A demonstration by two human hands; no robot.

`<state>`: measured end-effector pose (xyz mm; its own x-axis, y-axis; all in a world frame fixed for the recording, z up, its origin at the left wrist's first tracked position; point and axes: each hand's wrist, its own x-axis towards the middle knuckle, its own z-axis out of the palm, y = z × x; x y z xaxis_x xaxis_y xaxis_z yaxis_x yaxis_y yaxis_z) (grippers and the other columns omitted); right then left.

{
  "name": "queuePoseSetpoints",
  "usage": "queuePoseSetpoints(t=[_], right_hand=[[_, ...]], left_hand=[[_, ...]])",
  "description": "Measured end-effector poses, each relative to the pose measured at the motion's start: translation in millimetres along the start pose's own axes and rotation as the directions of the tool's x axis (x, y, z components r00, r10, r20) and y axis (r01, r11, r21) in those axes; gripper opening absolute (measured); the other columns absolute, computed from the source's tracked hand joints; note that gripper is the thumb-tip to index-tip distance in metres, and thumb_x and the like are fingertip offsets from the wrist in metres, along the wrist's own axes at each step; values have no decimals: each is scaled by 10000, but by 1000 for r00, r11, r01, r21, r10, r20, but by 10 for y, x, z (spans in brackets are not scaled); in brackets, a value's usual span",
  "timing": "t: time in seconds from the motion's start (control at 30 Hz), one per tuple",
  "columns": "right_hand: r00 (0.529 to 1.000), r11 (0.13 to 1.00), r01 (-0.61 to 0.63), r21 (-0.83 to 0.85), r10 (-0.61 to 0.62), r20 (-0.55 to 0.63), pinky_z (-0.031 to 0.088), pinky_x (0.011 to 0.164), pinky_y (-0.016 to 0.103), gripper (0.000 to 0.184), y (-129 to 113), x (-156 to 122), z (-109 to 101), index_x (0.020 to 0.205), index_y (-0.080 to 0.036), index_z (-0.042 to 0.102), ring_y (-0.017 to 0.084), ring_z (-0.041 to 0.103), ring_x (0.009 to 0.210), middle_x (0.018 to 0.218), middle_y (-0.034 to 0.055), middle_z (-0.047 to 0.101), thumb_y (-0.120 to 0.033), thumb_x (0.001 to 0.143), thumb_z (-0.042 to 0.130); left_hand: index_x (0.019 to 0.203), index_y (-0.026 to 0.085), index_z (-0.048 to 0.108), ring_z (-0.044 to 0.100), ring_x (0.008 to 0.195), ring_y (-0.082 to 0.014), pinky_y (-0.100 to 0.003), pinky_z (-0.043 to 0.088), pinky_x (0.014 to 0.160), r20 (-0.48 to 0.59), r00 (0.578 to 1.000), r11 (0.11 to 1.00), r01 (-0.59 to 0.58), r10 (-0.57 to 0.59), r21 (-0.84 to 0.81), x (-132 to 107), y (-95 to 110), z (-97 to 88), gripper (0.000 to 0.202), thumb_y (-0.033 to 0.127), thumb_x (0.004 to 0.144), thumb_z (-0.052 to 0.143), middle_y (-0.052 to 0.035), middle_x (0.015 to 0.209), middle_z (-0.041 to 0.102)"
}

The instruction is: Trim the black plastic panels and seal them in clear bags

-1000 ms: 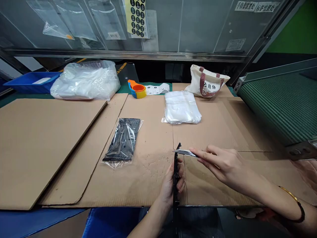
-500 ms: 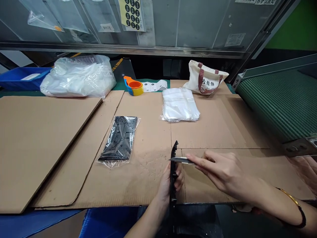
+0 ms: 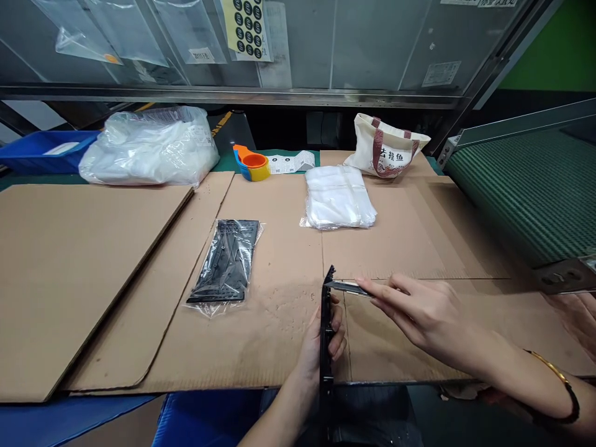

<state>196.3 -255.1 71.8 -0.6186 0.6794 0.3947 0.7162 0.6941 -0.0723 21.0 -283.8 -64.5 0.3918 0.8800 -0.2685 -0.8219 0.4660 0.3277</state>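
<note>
My left hand (image 3: 313, 347) is closed around a thin black plastic part (image 3: 326, 329), held upright and edge-on near the table's front edge. Its lower end drops below that edge. My right hand (image 3: 419, 307) pinches a utility knife (image 3: 349, 287), whose blade tip lies against the upper part of the black piece. To the left on the cardboard lies a clear plastic bag (image 3: 228, 261) with a flat black part inside it.
A stack of clear plastic bags (image 3: 339, 197) lies behind my hands, with a cloth tote bag (image 3: 388, 149) beyond. Large cardboard sheets (image 3: 93, 261) cover the left. A green conveyor belt (image 3: 531, 180) borders the right. An orange, yellow and blue ring-shaped holder (image 3: 254, 164) stands at the back.
The knife has moved slightly up and right along the black part, its tip no longer reaching past the left side. My left hand keeps its grip.
</note>
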Motion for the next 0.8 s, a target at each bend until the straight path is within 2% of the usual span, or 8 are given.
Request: queuePoseSetpoints(t=[0.23, 0.33, 0.43, 0.5, 0.57, 0.63, 0.73, 0.8], right_hand=[[1000, 999, 15, 32, -15, 4, 349, 495, 229, 336, -13, 2, -29, 1263, -195, 610, 88, 478, 506, 682, -8, 585, -219, 1007, 394], [999, 998, 33, 62, -34, 22, 348, 492, 225, 340, -26, -6, -49, 1266, -197, 608, 88, 481, 513, 685, -6, 579, -210, 1006, 390], [998, 994, 45, 95, -48, 28, 343, 488, 226, 349, -38, -23, -39, 1274, -197, 604, 94, 487, 524, 674, -6, 562, -210, 1009, 377], [999, 995, 22, 101, -24, 28, 348, 489, 225, 351, -34, -29, -15, 1276, -196, 604, 93, 491, 519, 672, -7, 565, -216, 1010, 376], [999, 995, -18, 100, 14, 34, 356, 491, 227, 348, -27, -22, 6, 1276, -201, 607, 94, 501, 514, 683, -3, 584, -224, 1007, 388], [999, 993, -38, 114, 34, 35, 360, 482, 235, 344, -33, -4, 3, 1264, -197, 619, 103, 509, 509, 688, 6, 599, -226, 1001, 398], [996, 954, -42, 298, 16, 90, 400, 477, 221, 341, -59, 9, -35, 1250, -220, 627, 111, 552, 529, 698, 11, 633, -242, 1002, 394], [987, 878, -134, 460, 78, 137, 489, 571, 211, 334, -49, -33, -29, 1259, -254, 611, 124, 650, 670, 826, 23, 710, -272, 1000, 402]], left_hand=[[971, 214, 545, 235, 268, 2, -156, 134, 257, 14, 1000, 1000, 7, -7, 17, 13, -2, -33, 328, 499, 843, 645, 94, 592, 445], [783, 180, 536, 227, 253, -11, -165, 132, 251, 44, 998, 999, 37, -39, 36, 33, -13, -77, 383, 545, 825, 644, 96, 494, 371], [617, 176, 464, 233, 245, -19, -173, 144, 245, 64, 996, 997, 58, -61, 47, 40, -18, -92, 470, 560, 793, 669, 94, 441, 305], [698, 170, 516, 241, 263, -11, -164, 159, 250, 39, 999, 999, 33, -34, 32, 32, -16, -73, 420, 547, 802, 669, 86, 494, 374], [864, 184, 563, 240, 277, -4, -153, 167, 254, 5, 1000, 1000, 4, -4, 14, 20, -14, -44, 366, 532, 815, 664, 85, 564, 440], [945, 195, 568, 241, 277, -5, -150, 169, 249, -20, 1000, 1000, -4, 5, 3, 13, -16, -19, 372, 518, 802, 685, 89, 583, 458], [830, 173, 572, 264, 263, -12, -148, 187, 236, -58, 998, 1000, -1, 1, -5, 8, -19, 13, 375, 492, 742, 750, 87, 537, 456], [768, 165, 574, 307, 263, -17, -141, 221, 237, -91, 996, 1000, -9, 8, -12, -6, -1, 53, 360, 461, 725, 774, 76, 530, 492]])
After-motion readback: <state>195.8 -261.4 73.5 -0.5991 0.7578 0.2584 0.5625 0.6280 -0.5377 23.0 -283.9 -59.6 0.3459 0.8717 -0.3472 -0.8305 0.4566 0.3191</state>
